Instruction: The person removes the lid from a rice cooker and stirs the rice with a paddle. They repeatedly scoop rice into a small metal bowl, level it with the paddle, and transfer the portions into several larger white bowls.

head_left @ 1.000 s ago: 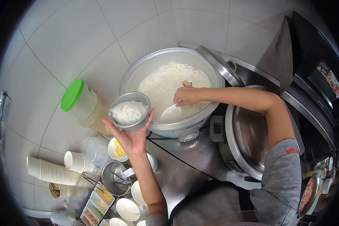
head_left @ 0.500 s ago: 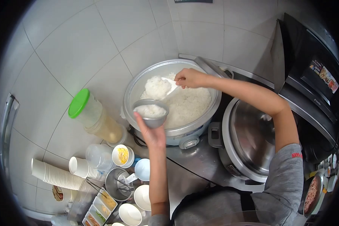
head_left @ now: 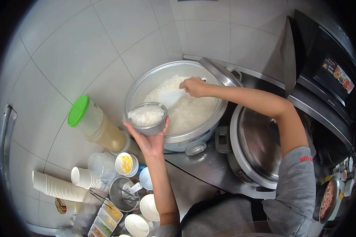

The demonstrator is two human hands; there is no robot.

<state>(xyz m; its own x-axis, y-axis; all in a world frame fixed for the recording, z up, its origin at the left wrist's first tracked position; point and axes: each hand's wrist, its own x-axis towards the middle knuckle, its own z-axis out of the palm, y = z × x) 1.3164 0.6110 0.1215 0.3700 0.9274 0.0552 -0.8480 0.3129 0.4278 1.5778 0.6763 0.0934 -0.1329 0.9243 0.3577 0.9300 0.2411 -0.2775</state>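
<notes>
My left hand [head_left: 151, 143] cups a small metal bowl [head_left: 153, 128] from below, the fingers wrapped round its side. White rice [head_left: 147, 115] is heaped above the bowl's rim. My right hand [head_left: 194, 87] grips a white rice paddle [head_left: 171, 97] by its handle; the blade looks smeared by motion, just right of the bowl. Both hands are over the large open rice cooker [head_left: 195, 148], the bowl at its near left rim. Loose cooked rice [head_left: 197, 112] fills the lower part of the cooker.
A second cooker with a steel lid [head_left: 261, 138] stands to the right. On the left are a green-lidded container [head_left: 78, 111], stacked paper cups [head_left: 59, 185], a steel pot [head_left: 124, 194], white bowls [head_left: 137, 225] and a topping tray [head_left: 106, 219]. Tiled wall rises behind.
The scoop of rice on the paddle has gone into the bowl, which is now heaped. The bowl has shifted slightly left, and the paddle's blade now shows without the mound.
</notes>
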